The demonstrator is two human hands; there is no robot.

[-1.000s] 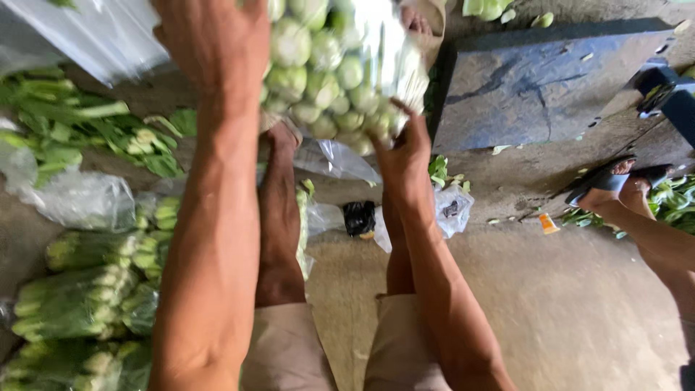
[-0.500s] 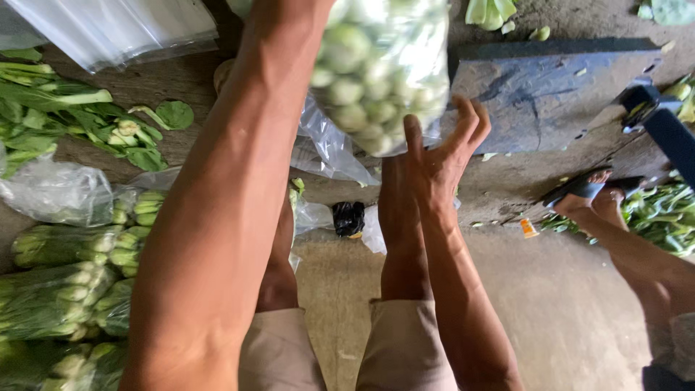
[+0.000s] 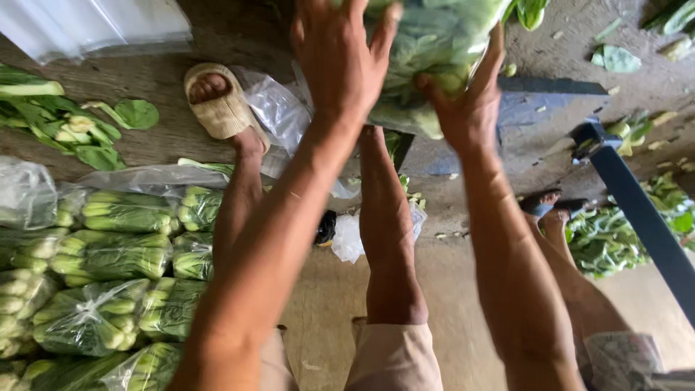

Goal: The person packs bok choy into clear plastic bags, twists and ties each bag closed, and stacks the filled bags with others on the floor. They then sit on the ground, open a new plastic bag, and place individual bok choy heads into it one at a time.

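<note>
A concrete floor (image 3: 434, 304) carries everything here. Along its left edge lie packed clear bags of bok choy (image 3: 108, 253), stacked side by side, with loose bok choy leaves (image 3: 79, 123) heaped toward the far left corner. A dark blue metal frame (image 3: 644, 217) slants across the right side, with more greens (image 3: 608, 239) on the floor beside it.

Raised at the top centre is a clear plastic bag of green vegetables (image 3: 427, 51), held between both hands. The left hand (image 3: 340, 51) presses flat on its left side, fingers spread wide. The right hand (image 3: 470, 101) cups it from beneath and the right, fingers curled up against the plastic.

Below, the person's foot in a beige sandal (image 3: 217, 101) rests on the floor near crumpled empty plastic bags (image 3: 275, 108).
</note>
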